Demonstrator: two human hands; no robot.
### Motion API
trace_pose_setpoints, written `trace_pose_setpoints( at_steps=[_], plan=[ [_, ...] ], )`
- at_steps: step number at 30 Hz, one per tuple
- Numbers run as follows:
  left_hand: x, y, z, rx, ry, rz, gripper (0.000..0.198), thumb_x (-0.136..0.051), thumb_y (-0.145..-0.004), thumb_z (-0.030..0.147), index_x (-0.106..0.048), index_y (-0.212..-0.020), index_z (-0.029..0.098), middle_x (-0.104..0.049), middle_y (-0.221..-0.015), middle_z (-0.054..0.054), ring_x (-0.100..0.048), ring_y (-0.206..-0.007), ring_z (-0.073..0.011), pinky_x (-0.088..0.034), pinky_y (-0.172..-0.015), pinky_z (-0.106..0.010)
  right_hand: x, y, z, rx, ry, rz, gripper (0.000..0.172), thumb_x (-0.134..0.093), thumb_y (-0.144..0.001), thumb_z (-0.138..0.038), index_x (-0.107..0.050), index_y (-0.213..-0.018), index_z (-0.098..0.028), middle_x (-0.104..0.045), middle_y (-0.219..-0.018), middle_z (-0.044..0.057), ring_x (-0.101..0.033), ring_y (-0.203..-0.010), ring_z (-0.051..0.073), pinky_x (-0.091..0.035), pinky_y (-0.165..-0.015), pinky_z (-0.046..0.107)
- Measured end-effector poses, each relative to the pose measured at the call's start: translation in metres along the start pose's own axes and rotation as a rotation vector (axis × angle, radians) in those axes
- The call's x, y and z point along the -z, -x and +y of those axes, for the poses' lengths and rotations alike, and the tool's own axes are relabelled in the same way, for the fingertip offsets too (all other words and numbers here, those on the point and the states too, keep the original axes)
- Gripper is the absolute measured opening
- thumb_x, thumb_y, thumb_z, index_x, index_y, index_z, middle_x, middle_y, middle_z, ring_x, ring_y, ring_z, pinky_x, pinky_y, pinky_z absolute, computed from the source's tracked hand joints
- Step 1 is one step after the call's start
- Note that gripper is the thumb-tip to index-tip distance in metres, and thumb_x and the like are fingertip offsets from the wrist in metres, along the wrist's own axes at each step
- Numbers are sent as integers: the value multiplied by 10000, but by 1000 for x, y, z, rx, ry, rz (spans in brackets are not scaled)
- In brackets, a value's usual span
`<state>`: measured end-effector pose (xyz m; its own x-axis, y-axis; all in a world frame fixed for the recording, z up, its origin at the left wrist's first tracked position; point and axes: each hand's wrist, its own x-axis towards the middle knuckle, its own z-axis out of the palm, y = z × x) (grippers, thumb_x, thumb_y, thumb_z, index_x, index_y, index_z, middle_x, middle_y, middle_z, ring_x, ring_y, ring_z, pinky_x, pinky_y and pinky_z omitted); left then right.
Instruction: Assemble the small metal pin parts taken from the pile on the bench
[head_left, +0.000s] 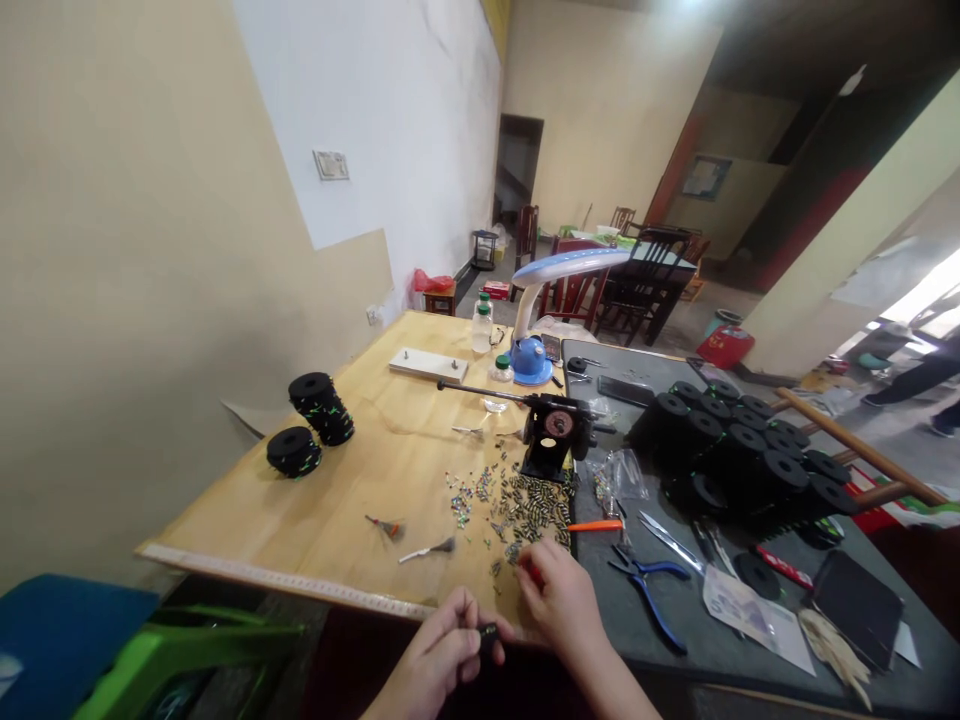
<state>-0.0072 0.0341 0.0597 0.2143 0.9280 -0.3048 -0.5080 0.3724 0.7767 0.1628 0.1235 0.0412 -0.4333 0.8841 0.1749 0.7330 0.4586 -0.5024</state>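
Note:
My left hand (448, 645) is closed at the table's front edge, its thumb and fingers gripping a small black object (489, 636). A little to the right, my right hand (561, 596) has its fingers curled together beside the pile of beads. A bit of something red (534, 572) shows between those fingers; its kind cannot be made out. Just beyond lies a spread of small dark striped beads (536, 505). Loose coloured beads (466, 495) are scattered to its left.
A black clamp-like device (553, 435) with a long rod stands behind the beads. Blue-handled pliers (651, 600), scissors (671, 540) and an orange-handled tool (596, 526) lie right. Black foam spools (742, 450) are stacked at right, others (321, 408) at left. A blue lamp (531, 358) stands behind.

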Motion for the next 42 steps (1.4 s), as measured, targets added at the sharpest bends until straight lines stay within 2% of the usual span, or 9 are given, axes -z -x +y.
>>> trace_pose_setpoints(
  at_steps=[6,11,22,32,35,38,42],
  plan=[
    [4,4,0,-8,42,7,196,-588,-708,260,-400,-710,203,-680,-903,-81,-559,-753,-168,-289,-619,-261,-3,-31,-16,43,105,-80,106,-525,-841,-170,-604,-784,-212,-626,-814,22,-576,-780,167,-371,-670,224],
    [11,7,1,-11,50,25,193,-587,-701,262,-403,-709,203,-684,-914,-85,-567,-765,-174,-296,-626,-265,-11,-47,-26,20,182,-183,68,-555,-825,-181,-615,-839,-210,-648,-868,30,-596,-796,170,-367,-665,230],
    [13,7,12,-10,70,51,203,-601,-675,264,-407,-691,206,-664,-853,-47,-567,-773,-178,-301,-632,-262,-21,-56,-32,-34,275,-233,80,-539,-815,-164,-615,-823,-189,-671,-860,59,-638,-760,204,-372,-617,258],
    [15,6,8,-47,82,65,219,-600,-691,266,-389,-680,207,-662,-849,-55,-556,-765,-173,-287,-611,-261,-19,-56,-29,4,241,-217,118,-496,-854,-167,-607,-820,-185,-665,-854,59,-632,-769,203,-378,-619,263],
    [14,6,11,-53,73,93,208,-593,-685,266,-394,-682,207,-655,-856,-55,-552,-773,-176,-289,-618,-262,-8,-50,-31,21,135,-187,130,-469,-886,-193,-578,-814,-194,-647,-835,39,-608,-754,179,-391,-633,251],
    [18,3,7,-85,32,116,190,-586,-689,265,-406,-696,207,-629,-851,-43,-533,-769,-173,-296,-624,-265,8,-34,-37,42,-144,-133,139,-467,-896,-230,-538,-780,-199,-607,-760,22,-567,-701,166,-401,-630,249],
    [27,-2,-7,-157,-43,145,201,-599,-733,292,-419,-697,209,-490,-700,29,-422,-658,-131,-295,-609,-258,18,-7,-51,53,-500,-184,173,-441,-928,-294,-528,-810,-202,-600,-800,28,-559,-716,159,-430,-638,246]
  ],
)
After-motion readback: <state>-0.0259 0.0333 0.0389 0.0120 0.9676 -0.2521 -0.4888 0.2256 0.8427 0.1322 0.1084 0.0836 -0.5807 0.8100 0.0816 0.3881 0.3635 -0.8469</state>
